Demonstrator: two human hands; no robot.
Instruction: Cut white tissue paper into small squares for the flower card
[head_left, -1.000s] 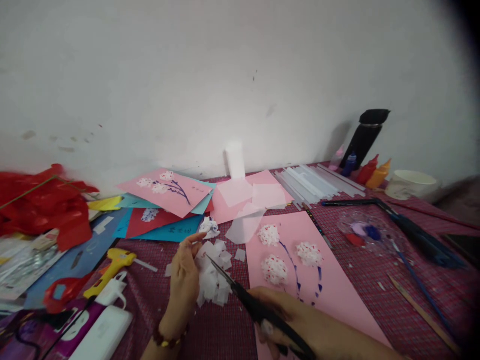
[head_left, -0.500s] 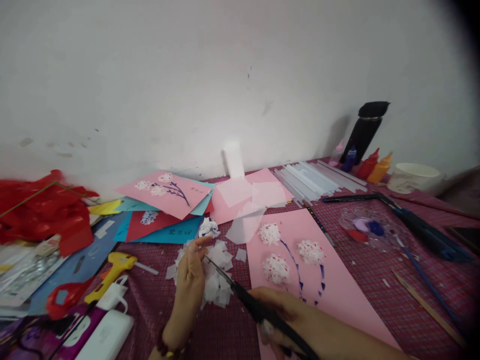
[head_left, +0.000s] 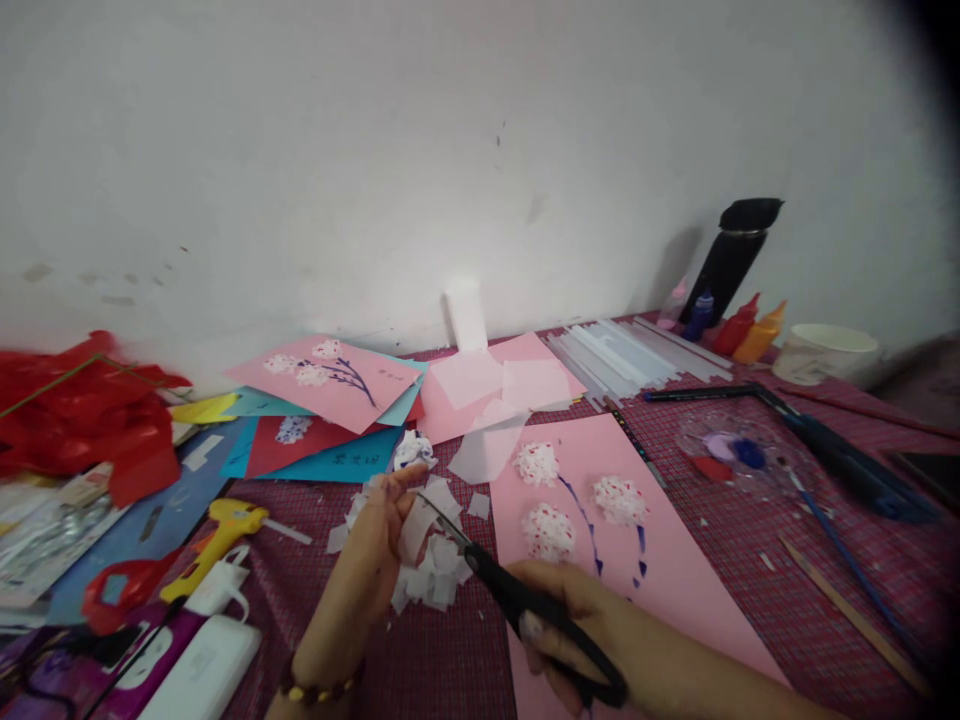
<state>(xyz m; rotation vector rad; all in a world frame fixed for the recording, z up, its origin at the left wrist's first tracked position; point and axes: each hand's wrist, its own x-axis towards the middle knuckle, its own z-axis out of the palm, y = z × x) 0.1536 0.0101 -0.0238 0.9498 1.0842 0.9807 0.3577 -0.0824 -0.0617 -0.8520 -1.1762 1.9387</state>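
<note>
My right hand (head_left: 577, 625) grips a pair of black-handled scissors (head_left: 517, 600), whose blades point up and left. The blade tips reach the fingers of my left hand (head_left: 379, 530), which are pinched on a thin piece of white paper (head_left: 412, 530). Part of that paper is hidden behind the hand. Beneath both lies a loose heap of small cut white paper squares (head_left: 431, 580). A crumpled white-and-blue wad (head_left: 412, 450) sits just past my left fingertips. Under my right forearm is a pink sheet (head_left: 675, 600) bearing three white speckled blossoms (head_left: 550, 532) and dark blue stem strokes.
Finished-looking cards (head_left: 330, 385) and translucent sheets (head_left: 487, 445) lie at the back. At left are a yellow glue gun (head_left: 206, 560), a white power adapter (head_left: 199, 670) and red plastic (head_left: 90, 410). Glue sticks (head_left: 622, 360), paint bottles (head_left: 735, 325), a cup (head_left: 825, 350) and a palette (head_left: 739, 455) stand right.
The scissors have turned so their handle loops show more, with the blades still at my left fingertips. My left hand has shifted slightly, and more of the paper below it shows.
</note>
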